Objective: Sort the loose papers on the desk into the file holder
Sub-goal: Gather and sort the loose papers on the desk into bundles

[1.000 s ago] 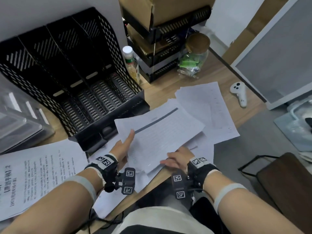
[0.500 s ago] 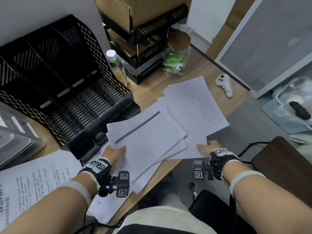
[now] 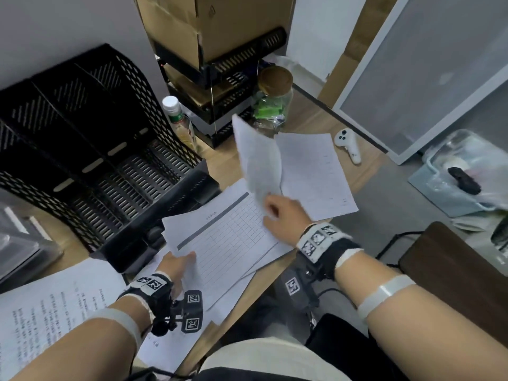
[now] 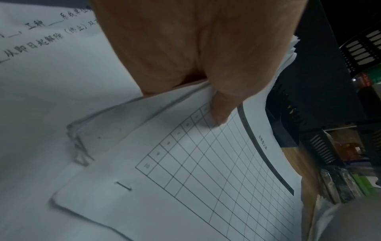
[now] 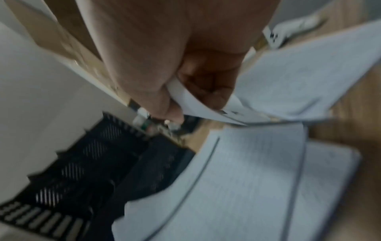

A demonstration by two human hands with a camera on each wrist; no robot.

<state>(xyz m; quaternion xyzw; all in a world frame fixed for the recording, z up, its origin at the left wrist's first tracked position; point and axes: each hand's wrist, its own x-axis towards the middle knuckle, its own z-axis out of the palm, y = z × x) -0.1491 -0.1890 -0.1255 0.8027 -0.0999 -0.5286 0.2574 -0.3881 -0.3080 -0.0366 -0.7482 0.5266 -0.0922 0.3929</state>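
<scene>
Desk: wooden desk (image 3: 228,163) carrying loose papers, file holder (image 3: 90,149) standing empty at left.
Change: right hand (image 3: 284,213) now lifting a sheet (image 3: 258,160) clear of the pile; half a second ago it was reaching flat.
Left hand (image 4: 198,53): thumb and fingers clamping the gridded stack (image 3: 222,237).
Right fingers: pinching the sheet's lower edge.
Meaning: gathering ongoing, nothing filed yet.
Writing: Chinese print, partly readable "从即日起解除".

Bare forearms, no sleeves. Each wrist: black strap (image 3: 334,250) with white square-code markers, small black camera block (image 3: 191,311) with code tags, thin black cable. Pale band (image 3: 384,294) on each forearm.
</scene>
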